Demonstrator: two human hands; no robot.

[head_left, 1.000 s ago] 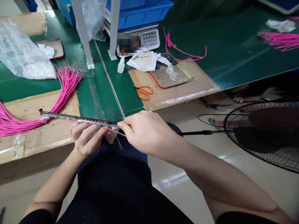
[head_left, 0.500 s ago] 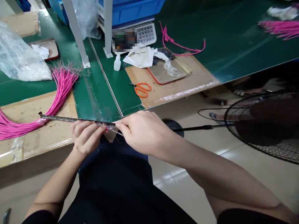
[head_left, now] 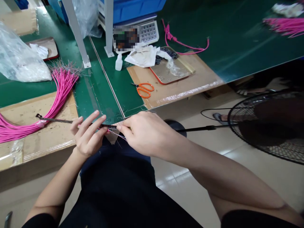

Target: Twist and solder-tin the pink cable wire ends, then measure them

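Note:
A dark, worn strip of tape measure (head_left: 57,120) stretches across my lap at the table edge, its hooked end over the bundle of pink cables (head_left: 58,95). My right hand (head_left: 147,134) is closed in a pinch on the strip's right part; what lies inside the fist is hidden. Along the strip, my left hand (head_left: 89,134) keeps thumb and forefinger together at a pink cable end (head_left: 109,130), its other fingers lifted and spread. Thin bare wires stick out from that end towards my right hand. The rest of this cable is hidden behind my left fingers.
Orange-handled scissors (head_left: 144,90) lie beside a cardboard sheet (head_left: 163,95) bearing a metal tray (head_left: 166,74). A small white bottle (head_left: 119,61) stands near a scale (head_left: 149,33). Metal posts (head_left: 77,31) rise from the table. A black fan (head_left: 268,126) stands right; another person's foot shows behind.
My left fingers have lifted and spread off the tape measure, while thumb and forefinger stay at the cable end. My right hand has hardly moved.

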